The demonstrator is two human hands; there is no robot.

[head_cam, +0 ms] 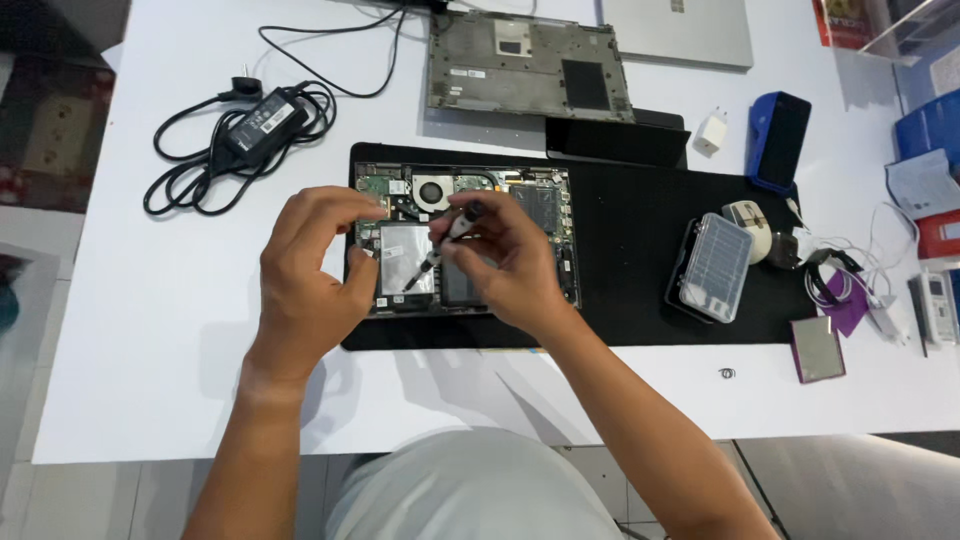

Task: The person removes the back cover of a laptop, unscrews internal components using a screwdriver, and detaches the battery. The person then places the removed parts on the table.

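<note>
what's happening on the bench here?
A person has an opened laptop on a black mat, its insides exposed. The right hand holds a small screwdriver with the tip pointing down at the board; the left hand rests at the laptop's left edge. The removed bottom cover lies behind the mat, a charger at back left, and a clear bit case to the right.

Opened laptop (465, 238) lies on mat (640, 250), table (140, 380) centre. Power adapter (262, 118) at ten o'clock. Detached bottom cover (528, 68) at twelve. Bit case (712, 268) at three, on mat. Speaker (778, 140) at two.
</note>
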